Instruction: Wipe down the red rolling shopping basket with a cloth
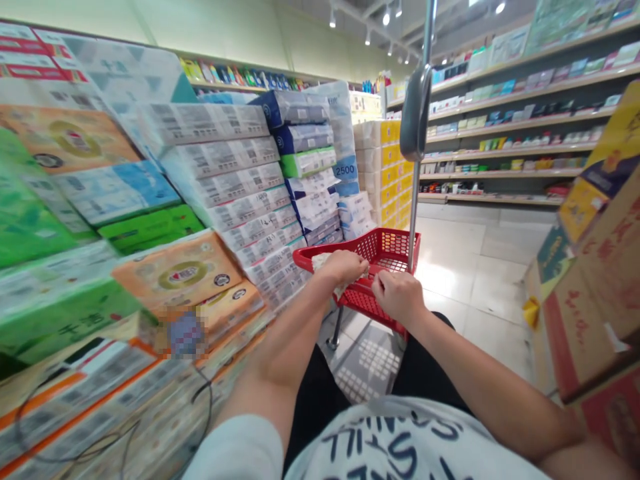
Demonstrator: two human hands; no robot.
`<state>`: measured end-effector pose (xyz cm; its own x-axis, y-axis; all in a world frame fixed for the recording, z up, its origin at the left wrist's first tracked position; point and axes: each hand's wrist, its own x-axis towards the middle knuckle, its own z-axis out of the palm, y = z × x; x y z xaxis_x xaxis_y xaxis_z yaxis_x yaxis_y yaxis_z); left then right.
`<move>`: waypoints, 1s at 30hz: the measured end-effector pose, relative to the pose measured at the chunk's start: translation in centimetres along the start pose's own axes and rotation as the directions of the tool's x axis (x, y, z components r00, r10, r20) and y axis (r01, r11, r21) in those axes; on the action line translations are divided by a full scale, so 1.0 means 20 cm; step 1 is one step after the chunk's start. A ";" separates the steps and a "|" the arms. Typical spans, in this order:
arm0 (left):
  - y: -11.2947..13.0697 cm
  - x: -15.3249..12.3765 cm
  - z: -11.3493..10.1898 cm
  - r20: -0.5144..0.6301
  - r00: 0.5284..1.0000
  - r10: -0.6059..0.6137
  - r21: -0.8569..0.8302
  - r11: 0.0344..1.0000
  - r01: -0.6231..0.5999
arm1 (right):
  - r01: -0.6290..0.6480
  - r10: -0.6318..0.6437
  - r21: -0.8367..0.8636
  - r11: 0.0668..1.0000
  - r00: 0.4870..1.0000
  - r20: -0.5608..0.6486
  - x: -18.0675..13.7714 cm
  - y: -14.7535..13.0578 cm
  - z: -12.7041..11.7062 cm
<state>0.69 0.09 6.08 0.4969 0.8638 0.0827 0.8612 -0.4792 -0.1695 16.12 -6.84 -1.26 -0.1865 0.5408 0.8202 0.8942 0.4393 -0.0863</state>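
A red plastic shopping cart (389, 241) with perforated walls stands right in front of my body. My left hand (347, 267) is closed on a crumpled, pale cloth (321, 260) at the cart's near side. Part of the cloth shows beyond the wrist and below the fingers. Just to the right, my right hand (400, 295) is curled into a fist against the near rim; what its fingers hold, if anything, is hidden. A metal pole (415, 200) rises from the cart's right side, with a dark grey oval piece (413, 117) on it.
Stacked tissue packs (240, 160) line the left, with orange packs (185, 270) closer to me. A dark cable (210, 400) lies over the lower packs. Cardboard boxes (580, 320) stand on the right. Pale floor tiles (455, 247) lead to shelves (510, 150) of goods.
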 end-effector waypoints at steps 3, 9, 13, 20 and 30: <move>0.03 -0.03 0.01 -0.087 0.993 0.074 0.007 0.997 -0.074 | 0.005 -0.005 0.004 1.000 1.000 -0.013 -0.01 0.01 -0.02; 0.11 -0.16 0.10 -0.389 0.886 0.251 0.044 0.966 -0.254 | 0.008 -0.007 0.026 1.000 1.000 -0.017 0.00 0.04 0.01; 0.11 -0.12 0.14 -0.446 0.882 0.149 0.014 0.987 -0.159 | 0.031 -0.044 0.098 0.995 0.991 0.128 0.03 0.10 0.02; 0.16 -0.01 0.18 -0.453 0.887 0.089 0.033 0.996 -0.084 | 0.080 -0.084 0.067 0.995 0.995 0.056 0.06 0.21 0.10; 0.19 0.10 0.09 -0.051 0.986 0.160 0.111 0.982 -0.154 | 0.060 -0.040 0.192 0.980 0.993 -0.107 0.02 0.21 0.15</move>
<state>4.79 0.26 3.75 0.6332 0.7669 0.1048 0.7574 -0.5860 -0.2881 18.49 -2.56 -2.97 -0.1773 0.4429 0.8789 0.7865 0.6006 -0.1440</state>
